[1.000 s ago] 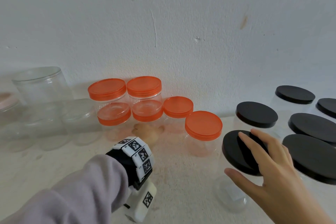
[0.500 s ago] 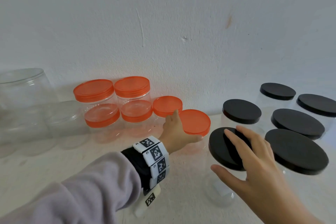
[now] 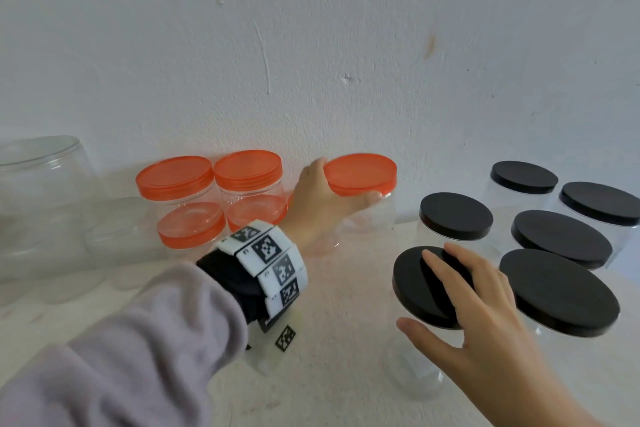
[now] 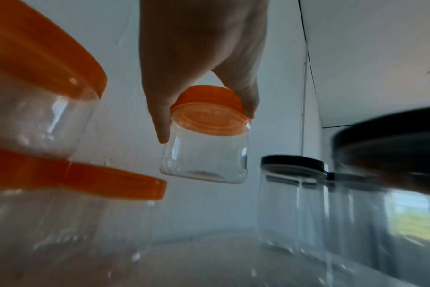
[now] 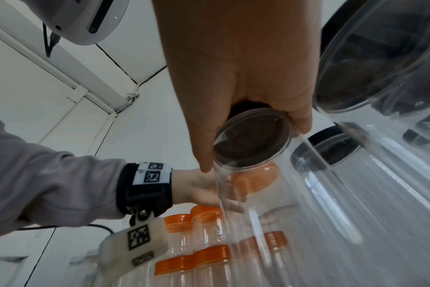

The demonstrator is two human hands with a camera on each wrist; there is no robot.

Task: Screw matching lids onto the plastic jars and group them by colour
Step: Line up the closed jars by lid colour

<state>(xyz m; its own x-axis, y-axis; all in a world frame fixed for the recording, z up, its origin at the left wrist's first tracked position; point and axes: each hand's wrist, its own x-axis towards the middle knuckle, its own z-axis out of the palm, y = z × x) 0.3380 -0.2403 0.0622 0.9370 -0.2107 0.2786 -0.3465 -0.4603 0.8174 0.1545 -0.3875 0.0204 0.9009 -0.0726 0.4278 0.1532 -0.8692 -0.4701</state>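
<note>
My left hand grips a small clear jar by its orange lid and holds it above the table near the wall. The left wrist view shows thumb and fingers pinching the lid rim, with the jar body hanging free. My right hand lies over the black lid of a tall clear jar that leans toward me. In the right wrist view its thumb and fingers curl round that lid.
Orange-lidded jars stand stacked in twos against the wall on the left. Several black-lidded jars cluster on the right. Lidless clear jars stand at the far left. The white wall lies close behind everything.
My left hand moved right from behind the stacked jars, took the front orange-lidded jar by its lid and lifted it. The right hand stays on the black lid.
</note>
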